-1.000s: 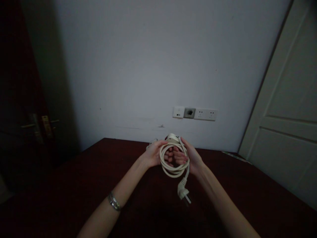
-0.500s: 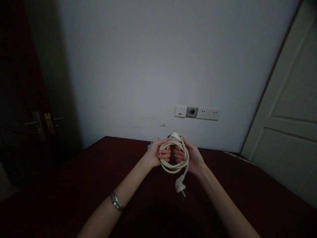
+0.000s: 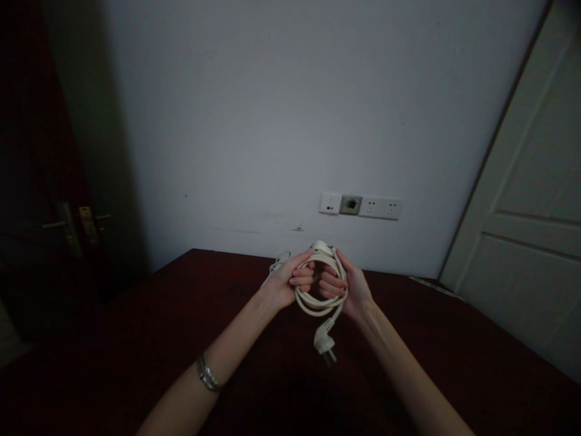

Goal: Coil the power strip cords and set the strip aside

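Observation:
Both my hands grip a coiled white power cord (image 3: 316, 307) above the dark red table. My left hand (image 3: 288, 281) is closed around the coil's left side, fingers curled through the loop. On the opposite side, my right hand (image 3: 349, 283) wraps its fingers through the loop in the same way. The cord's plug (image 3: 324, 341) dangles below the coil, prongs pointing down. A white piece (image 3: 321, 247), possibly the body of a power strip, shows at the top behind the coil; most of it is hidden.
The dark red table (image 3: 227, 327) reaches to the pale wall. Wall sockets (image 3: 380, 208) sit beyond my hands. A thin pale cable (image 3: 280, 260) lies behind my left hand. There is a white panelled door (image 3: 521, 254) on the right and a dark door with a handle (image 3: 57, 225) on the left.
The plug has swung slightly left and down. My left thumb now lies higher, near the top of the coil, and both hands still hold the cord.

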The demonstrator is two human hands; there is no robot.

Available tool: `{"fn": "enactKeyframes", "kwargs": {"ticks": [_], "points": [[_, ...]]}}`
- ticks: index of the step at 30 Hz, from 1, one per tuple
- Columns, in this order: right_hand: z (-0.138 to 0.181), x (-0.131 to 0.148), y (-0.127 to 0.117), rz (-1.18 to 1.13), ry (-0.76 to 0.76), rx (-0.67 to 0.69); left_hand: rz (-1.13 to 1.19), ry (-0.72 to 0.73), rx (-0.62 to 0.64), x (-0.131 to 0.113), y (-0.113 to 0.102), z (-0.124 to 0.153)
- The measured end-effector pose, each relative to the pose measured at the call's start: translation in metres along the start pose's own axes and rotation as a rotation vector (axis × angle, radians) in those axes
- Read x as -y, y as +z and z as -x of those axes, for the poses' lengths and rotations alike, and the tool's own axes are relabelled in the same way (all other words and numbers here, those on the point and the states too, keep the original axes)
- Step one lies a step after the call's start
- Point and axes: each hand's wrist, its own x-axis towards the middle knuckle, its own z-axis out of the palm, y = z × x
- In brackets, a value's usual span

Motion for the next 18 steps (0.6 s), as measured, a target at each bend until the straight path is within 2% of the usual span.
{"fn": "enactKeyframes", "kwargs": {"ticks": [4,9,14,18], "points": [[0.003,0.002,0.005,-0.011,-0.011,-0.042,-0.078,0.174,-0.088,0.016,0.004,-0.005],[0.004,0.002,0.016,-0.019,-0.037,-0.099,-0.132,0.223,-0.023,0.021,0.000,-0.004],[0.004,0.001,0.018,-0.025,-0.179,-0.146,0.142,0.214,0.029,0.024,0.002,0.001],[0.004,0.001,0.012,-0.034,-0.201,-0.180,0.259,0.286,-0.075,0.033,0.011,0.001]]}}
